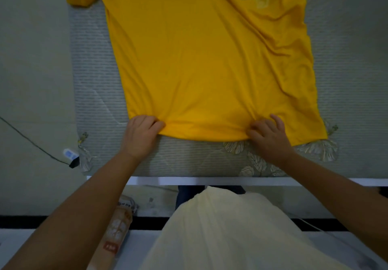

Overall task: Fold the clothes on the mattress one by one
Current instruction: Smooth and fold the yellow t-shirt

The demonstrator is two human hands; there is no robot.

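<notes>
We've got the left hand [141,135] curled over the bottom hem of the bright yellow cotton T-shirt [210,64], fingers tucked round the fabric near its left corner. To do this step well, in our view, we want both grips level and pulling evenly toward us, so the hem goes taut and the wrinkles running across the body flatten before any fold begins. Across to the right hand [269,136]: thumb and forefinger look pinched on the hem, the other fingers lifted loose. The shirt lies spread flat on the pale grey striped quilted mattress [92,85], stretching away from both hands, its hem the nearest edge. Its right corner lies outside the right hand's grip, so we'd watch for that corner lagging.
</notes>
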